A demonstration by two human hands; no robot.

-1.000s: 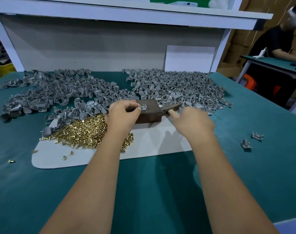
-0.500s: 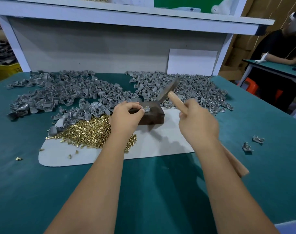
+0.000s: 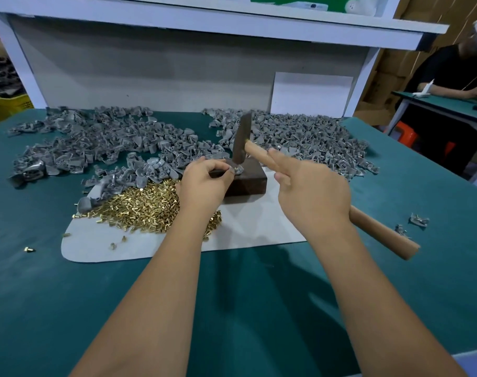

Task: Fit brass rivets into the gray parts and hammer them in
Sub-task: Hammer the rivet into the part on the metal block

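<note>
Hammer gripped by right hand, left hand pinching one gray part on one dark block, two gray heaps, one brass rivet pile.

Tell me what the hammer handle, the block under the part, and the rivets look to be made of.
Hammer handle: pale tan, matte, round; probably bare wood.
Block: dark brown, dull, sharp-edged; possibly rusty or oiled steel, but hard to tell from dark wood.
Rivets: bright yellow and shiny, which fits brass.
</note>
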